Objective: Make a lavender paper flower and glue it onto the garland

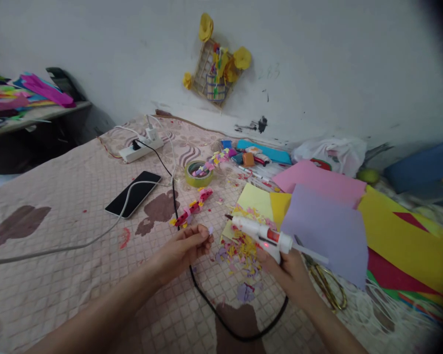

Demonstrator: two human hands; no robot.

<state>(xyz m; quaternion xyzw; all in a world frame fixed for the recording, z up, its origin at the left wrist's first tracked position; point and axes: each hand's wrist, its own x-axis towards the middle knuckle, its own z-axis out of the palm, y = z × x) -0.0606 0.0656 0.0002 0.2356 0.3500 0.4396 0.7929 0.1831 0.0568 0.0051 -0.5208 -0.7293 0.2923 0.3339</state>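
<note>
My left hand (194, 244) pinches a small lilac paper piece (210, 230) between thumb and fingertips, above the patterned cloth. My right hand (286, 270) is wrapped round the handle of a white glue gun (256, 230), whose dark nozzle points left and whose small red light is lit. A glue stick protrudes from its back end. Beneath and beside the gun lies a heap of small yellow, pink and lilac paper cuttings (245, 253). Just beyond my left hand is a red strip decorated with pink and yellow pieces (192, 209).
A phone (133, 194) and a power strip (142, 149) lie at the left. Yellow tape (198, 174) stands beyond the strip. Coloured sheets (327, 226) and scissors (327, 285) are at the right. A black cord (221, 318) loops between my arms.
</note>
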